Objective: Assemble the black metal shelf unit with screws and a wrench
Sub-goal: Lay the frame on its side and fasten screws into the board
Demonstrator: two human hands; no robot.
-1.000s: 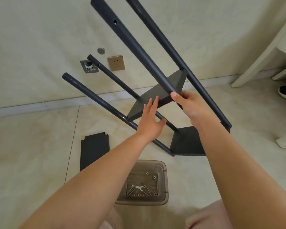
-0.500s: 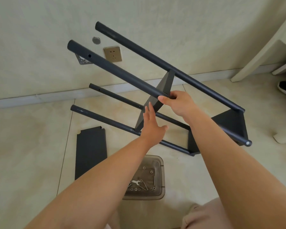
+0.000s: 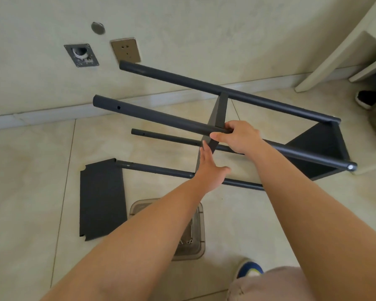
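Observation:
The black shelf frame (image 3: 258, 98) lies tipped on its side, its long poles pointing left toward the wall. My right hand (image 3: 239, 135) grips the near upper pole (image 3: 161, 118) where the middle shelf panel (image 3: 219, 114) meets it. With straight fingers, my left hand (image 3: 208, 172) touches that panel's lower edge. A second panel (image 3: 317, 151) closes the frame's right end. A loose black shelf panel (image 3: 101, 200) lies flat on the floor at left. The clear plastic tray (image 3: 195, 242) holding screws sits on the floor, mostly hidden under my left forearm.
The wall with a socket plate (image 3: 126, 49) and an open wall box (image 3: 81, 55) stands close behind the frame. A white furniture leg (image 3: 334, 53) and a dark shoe (image 3: 369, 98) are at right. My own shoe (image 3: 249, 269) is near the bottom edge.
The frame has swung down from steeply tilted to nearly horizontal, its pole ends dropping toward the floor. Both hands moved down with it; the right hand kept its grip.

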